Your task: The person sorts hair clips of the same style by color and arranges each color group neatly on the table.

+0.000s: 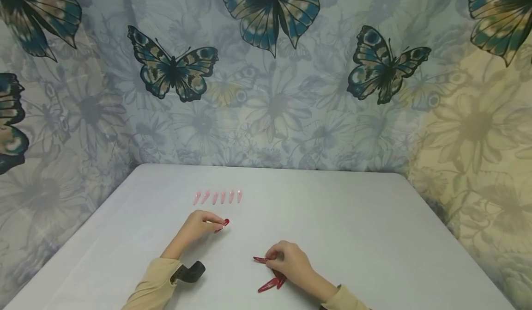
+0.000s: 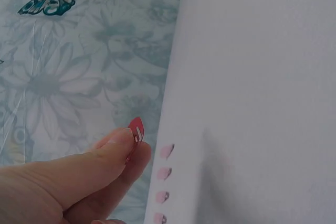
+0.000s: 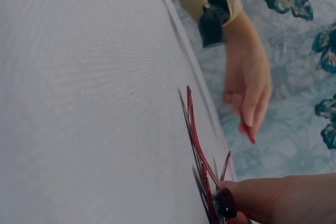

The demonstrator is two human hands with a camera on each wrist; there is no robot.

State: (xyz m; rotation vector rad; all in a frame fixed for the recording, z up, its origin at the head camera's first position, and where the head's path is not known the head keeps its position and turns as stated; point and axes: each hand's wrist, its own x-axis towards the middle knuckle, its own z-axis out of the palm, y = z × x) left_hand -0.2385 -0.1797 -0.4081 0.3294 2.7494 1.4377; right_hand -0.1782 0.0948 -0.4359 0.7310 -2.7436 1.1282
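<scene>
In the head view my left hand (image 1: 198, 224) pinches a red snap hair clip (image 1: 226, 221) between thumb and fingertips, held above the white table. The left wrist view shows the same red clip (image 2: 137, 129) from its edge. My right hand (image 1: 291, 261) is lower and to the right, its thumb and finger pinching a red snap hair clip (image 1: 259, 259). Just below that hand lie more red clips (image 1: 268, 285), partly hidden by it. In the right wrist view several red clips (image 3: 193, 124) overlap at the fingertips, so which one is gripped is hard to separate.
A row of several pink snap hair clips (image 1: 222, 197) lies on the white table (image 1: 353, 217) beyond my left hand. Behind the table hangs a curtain (image 1: 278, 116) with butterflies and flowers. A black strap (image 1: 189, 272) is at the left sleeve.
</scene>
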